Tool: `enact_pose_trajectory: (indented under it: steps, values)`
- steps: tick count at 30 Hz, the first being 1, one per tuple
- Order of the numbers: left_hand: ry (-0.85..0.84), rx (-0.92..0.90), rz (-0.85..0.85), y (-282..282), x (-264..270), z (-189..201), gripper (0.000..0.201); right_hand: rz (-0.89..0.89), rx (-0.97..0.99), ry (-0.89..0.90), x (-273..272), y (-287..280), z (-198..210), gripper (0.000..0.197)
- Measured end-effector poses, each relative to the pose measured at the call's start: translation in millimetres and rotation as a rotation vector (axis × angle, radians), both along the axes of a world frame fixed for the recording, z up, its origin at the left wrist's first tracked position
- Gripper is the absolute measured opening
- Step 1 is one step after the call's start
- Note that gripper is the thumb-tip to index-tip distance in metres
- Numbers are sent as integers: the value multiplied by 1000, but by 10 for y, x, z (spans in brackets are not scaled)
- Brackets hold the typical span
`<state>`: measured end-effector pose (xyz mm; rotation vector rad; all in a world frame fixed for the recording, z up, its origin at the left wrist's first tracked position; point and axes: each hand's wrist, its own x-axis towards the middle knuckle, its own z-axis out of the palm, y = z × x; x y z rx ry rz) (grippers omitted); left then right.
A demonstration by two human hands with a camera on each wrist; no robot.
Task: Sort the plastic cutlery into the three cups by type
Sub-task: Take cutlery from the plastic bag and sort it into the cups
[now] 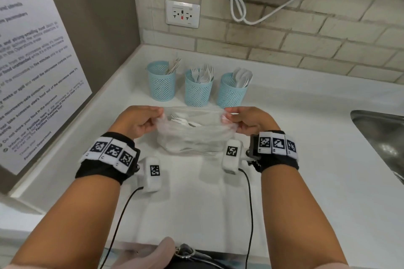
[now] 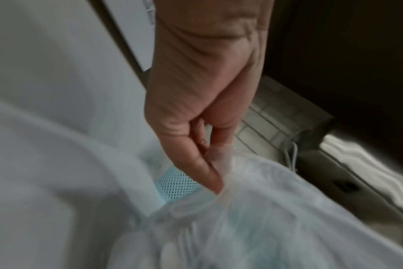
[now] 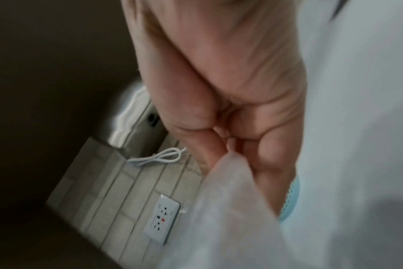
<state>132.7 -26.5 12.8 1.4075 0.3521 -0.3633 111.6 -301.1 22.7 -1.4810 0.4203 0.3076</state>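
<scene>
Three light-blue mesh cups stand in a row on the white counter point(image 1: 284, 137): the left cup point(image 1: 161, 82) holds knives, the middle cup point(image 1: 198, 89) forks, the right cup point(image 1: 231, 90) spoons. In front of them a clear plastic bag point(image 1: 194, 135) with white cutlery point(image 1: 185, 122) inside is held up by its top edge. My left hand point(image 1: 142, 119) pinches the bag's left corner point(image 2: 221, 152). My right hand point(image 1: 247, 119) pinches the right corner point(image 3: 228, 163). The bag's mouth is stretched between them.
A steel sink point(image 1: 380, 137) lies at the right edge. A wall with a posted notice point(image 1: 37, 67) bounds the left side. Behind the cups rises a brick backsplash with a socket point(image 1: 182, 13) and a hanging white cord point(image 1: 240, 6).
</scene>
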Motion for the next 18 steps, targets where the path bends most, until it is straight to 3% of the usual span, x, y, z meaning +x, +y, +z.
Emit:
enact_pose_trajectory:
  steps: [4,10,13,16,18]
  values:
    - [187,-512,177,39,-19,-43,15,-155,317,24,-31,11,-77,16]
    - [312,-870,417,-57,4,-164,35,-450,842,106,-18,79,-302,26]
    - [320,-834,453,-110,33,-226,43,-491,779,132,-28,170,-410,32]
    - [267,-645,286,-86,27,-193,21,-439,620,160,13,145,-376,16]
    - [245,-405,178,-21,33,-102,9,-396,372,153,22,84,-243,9]
